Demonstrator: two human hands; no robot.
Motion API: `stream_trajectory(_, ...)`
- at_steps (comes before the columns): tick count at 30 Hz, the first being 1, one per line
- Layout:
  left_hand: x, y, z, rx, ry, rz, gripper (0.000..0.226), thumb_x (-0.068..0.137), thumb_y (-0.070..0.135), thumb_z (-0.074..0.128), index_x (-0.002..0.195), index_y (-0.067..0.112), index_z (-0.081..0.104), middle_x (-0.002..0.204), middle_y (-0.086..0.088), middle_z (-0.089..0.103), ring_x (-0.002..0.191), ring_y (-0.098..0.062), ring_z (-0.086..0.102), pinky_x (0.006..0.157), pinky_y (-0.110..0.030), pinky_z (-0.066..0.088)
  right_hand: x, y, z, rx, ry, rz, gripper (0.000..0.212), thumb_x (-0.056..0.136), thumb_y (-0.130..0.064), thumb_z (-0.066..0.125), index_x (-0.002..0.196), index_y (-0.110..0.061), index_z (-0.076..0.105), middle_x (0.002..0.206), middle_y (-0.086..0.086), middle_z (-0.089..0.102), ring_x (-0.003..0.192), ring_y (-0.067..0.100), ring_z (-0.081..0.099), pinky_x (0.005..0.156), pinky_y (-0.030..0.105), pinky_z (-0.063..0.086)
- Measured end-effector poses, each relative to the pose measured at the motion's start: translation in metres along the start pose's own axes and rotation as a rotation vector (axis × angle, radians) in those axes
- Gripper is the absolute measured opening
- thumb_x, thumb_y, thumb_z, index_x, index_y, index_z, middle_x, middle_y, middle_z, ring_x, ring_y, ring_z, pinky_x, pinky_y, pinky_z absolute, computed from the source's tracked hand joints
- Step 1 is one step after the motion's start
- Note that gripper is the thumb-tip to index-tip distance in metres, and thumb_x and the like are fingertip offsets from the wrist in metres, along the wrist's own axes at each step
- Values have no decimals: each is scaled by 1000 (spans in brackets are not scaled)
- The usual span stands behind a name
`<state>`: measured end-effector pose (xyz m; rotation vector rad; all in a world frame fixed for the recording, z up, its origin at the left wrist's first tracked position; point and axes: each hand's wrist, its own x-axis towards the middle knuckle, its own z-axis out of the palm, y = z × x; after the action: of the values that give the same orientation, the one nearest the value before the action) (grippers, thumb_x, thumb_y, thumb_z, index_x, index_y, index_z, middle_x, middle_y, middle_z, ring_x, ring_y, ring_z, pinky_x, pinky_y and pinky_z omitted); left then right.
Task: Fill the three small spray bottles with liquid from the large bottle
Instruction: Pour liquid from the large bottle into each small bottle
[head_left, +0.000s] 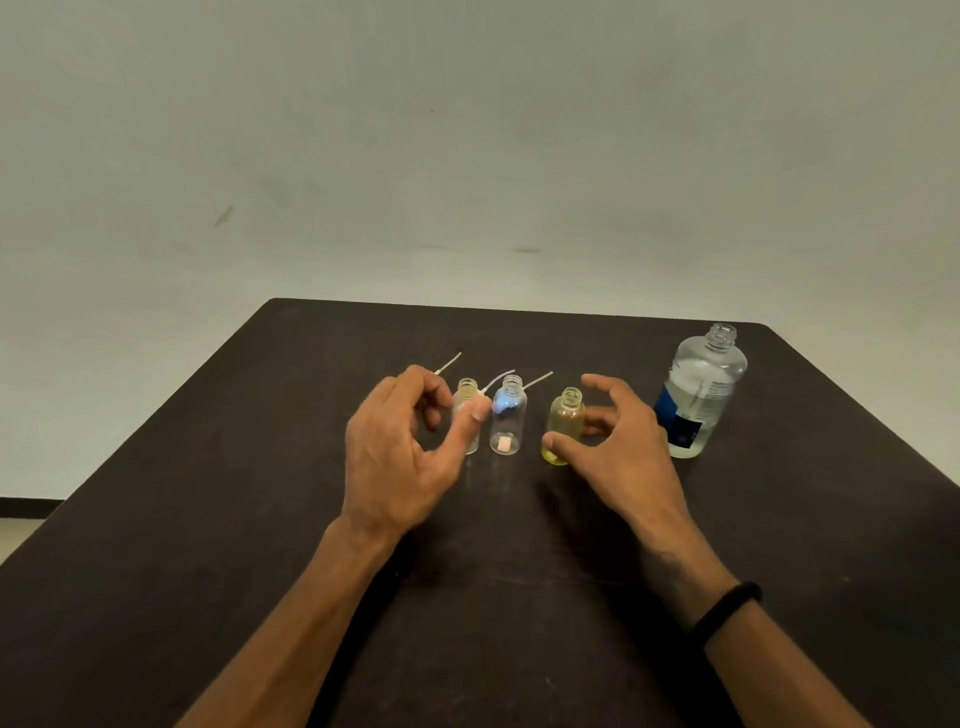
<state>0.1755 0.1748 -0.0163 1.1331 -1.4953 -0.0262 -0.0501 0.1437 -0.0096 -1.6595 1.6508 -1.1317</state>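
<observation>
Three small uncapped bottles stand in a row mid-table: a clear one (467, 397) on the left, partly behind my left thumb, a clear middle one (508, 415), and a yellow-tinted one (564, 418) on the right. My left hand (405, 447) hovers beside the left bottle, fingers curled and apart, holding nothing. Around the yellow bottle my right hand (621, 441) is cupped with fingers spread; I cannot tell whether it touches it. The large clear bottle (698, 395), uncapped and about half full with a dark blue label, stands at the right.
Three spray-head dip tubes (537, 380) lie on the dark table (208, 519) just behind the small bottles. A black band circles my right wrist (727, 608). A pale wall rises beyond the table's far edge.
</observation>
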Motion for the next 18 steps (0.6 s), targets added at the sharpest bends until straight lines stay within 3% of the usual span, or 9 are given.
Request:
stream_trajectory(2,-11,23,12,-85,-76,21,26,94,40,78,86,19,65,73,9,59,59,-11,53,56,-23,41,-16,-2,-7,1,-8,-15,88,75,-26,97,148,-38,50,108,-11,77,103,0,70,84,14,50)
stream_trajectory(4,-24,40,28,-93,-162,21,19,94,38,78,101,22,69,78,11,61,57,-6,52,57,-19,42,-27,0,-11,-7,-28,-38,89,75,-27,96,148,-42,49,103,-14,78,107,2,70,95,25,55)
stream_trajectory(6,-36,50,40,-59,-242,-23,33,92,43,75,121,28,67,92,16,64,62,2,55,63,-14,46,-33,2,-18,-52,-75,-55,90,77,-29,94,150,-48,45,106,-18,76,110,5,68,99,34,57)
stream_trajectory(9,-45,53,48,-21,-305,-86,47,88,52,74,130,34,62,105,21,64,78,11,59,77,-15,52,-39,10,-40,-68,-71,-75,86,73,-31,96,143,-48,49,111,-19,72,104,-2,66,87,23,58)
stream_trajectory(11,-47,52,49,13,-288,-118,46,86,53,75,127,35,63,105,21,63,82,9,60,81,-25,57,-46,17,-59,43,99,-116,61,73,-25,98,123,-37,66,100,-11,74,90,6,69,78,31,62)
stream_trajectory(14,-47,53,49,33,-245,-189,41,83,53,79,115,36,59,97,19,60,71,3,57,75,-31,58,-43,29,-85,160,410,-124,34,79,-27,93,103,-25,69,93,-2,70,82,15,66,77,40,60)
stream_trajectory(16,-47,55,53,71,-256,-203,51,82,56,80,120,36,54,102,17,61,84,-1,62,81,-29,55,-32,30,-85,187,418,-78,47,76,-42,93,112,-28,67,101,-5,69,87,9,65,77,33,59)
stream_trajectory(18,-45,60,65,138,-297,-187,62,85,58,76,138,36,50,119,15,64,105,-6,65,90,-33,53,-24,25,-70,163,284,-42,51,74,-53,91,115,-32,70,101,-10,72,84,6,68,73,20,55)
